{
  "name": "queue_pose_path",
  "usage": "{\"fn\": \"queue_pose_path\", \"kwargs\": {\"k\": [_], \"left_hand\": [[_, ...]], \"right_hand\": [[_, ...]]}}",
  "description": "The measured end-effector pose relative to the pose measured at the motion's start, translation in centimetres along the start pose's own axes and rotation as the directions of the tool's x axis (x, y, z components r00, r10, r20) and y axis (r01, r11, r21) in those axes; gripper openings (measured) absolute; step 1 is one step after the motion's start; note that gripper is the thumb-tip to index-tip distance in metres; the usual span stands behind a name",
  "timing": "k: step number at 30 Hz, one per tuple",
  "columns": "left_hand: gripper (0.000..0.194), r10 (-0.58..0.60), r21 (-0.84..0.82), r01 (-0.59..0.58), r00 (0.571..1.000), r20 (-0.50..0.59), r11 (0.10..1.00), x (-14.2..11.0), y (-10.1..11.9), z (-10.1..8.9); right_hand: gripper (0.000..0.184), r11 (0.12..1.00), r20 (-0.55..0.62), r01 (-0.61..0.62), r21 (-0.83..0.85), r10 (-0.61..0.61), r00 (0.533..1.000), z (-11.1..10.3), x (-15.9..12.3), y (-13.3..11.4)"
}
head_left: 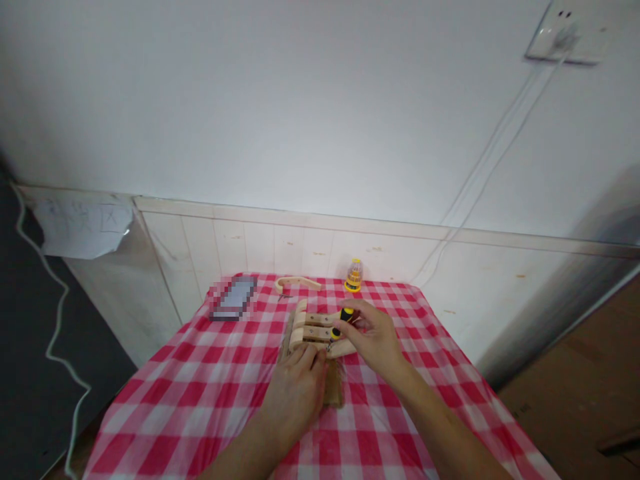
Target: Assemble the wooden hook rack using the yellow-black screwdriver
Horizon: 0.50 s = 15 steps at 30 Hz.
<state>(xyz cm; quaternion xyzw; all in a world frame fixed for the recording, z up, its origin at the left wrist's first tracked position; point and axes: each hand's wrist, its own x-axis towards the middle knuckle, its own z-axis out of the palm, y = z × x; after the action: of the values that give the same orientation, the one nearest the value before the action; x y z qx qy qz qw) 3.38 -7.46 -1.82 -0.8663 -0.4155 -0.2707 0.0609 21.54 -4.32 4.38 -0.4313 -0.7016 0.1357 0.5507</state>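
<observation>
My right hand (375,333) is closed around a yellow-and-black screwdriver (345,315), which tilts down toward the nearest of several pale curved wooden hooks (311,332). The screwdriver's tip is too small to make out clearly. These hooks lie side by side across a brown board (334,387) on the table, and small dark screws or holes show in them. My left hand (300,380) presses its bent fingers on the near hook, close to the screwdriver's lower end. Part of the board is hidden beneath my left hand.
A separate curved wooden hook (300,283) lies at the back of the checked tablecloth (200,400), with small dark screws (285,297) beside it. A yellow screwdriver-set case (354,277) stands near the wall. A blurred phone (235,298) lies at the left.
</observation>
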Motion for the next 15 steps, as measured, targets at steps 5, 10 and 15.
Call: {"fn": "queue_pose_path", "kwargs": {"k": [5,10,15], "left_hand": [[0.024,-0.013,0.004,0.013,1.000,-0.014,1.000,-0.03,0.05,0.03],[0.022,-0.004,0.001,0.004,1.000,-0.020,1.000,0.05,0.09,-0.10],[0.024,-0.006,-0.002,0.006,1.000,-0.015,1.000,0.05,0.11,-0.09]], "right_hand": [[0.027,0.999,0.037,0.040,-0.036,-0.039,0.999,-0.33,-0.16,0.11],[0.034,0.997,0.068,0.054,-0.057,-0.050,0.996,-0.74,-0.35,0.21],[0.033,0.997,0.043,0.054,-0.059,-0.051,0.998,-0.54,-0.34,0.57]]}}
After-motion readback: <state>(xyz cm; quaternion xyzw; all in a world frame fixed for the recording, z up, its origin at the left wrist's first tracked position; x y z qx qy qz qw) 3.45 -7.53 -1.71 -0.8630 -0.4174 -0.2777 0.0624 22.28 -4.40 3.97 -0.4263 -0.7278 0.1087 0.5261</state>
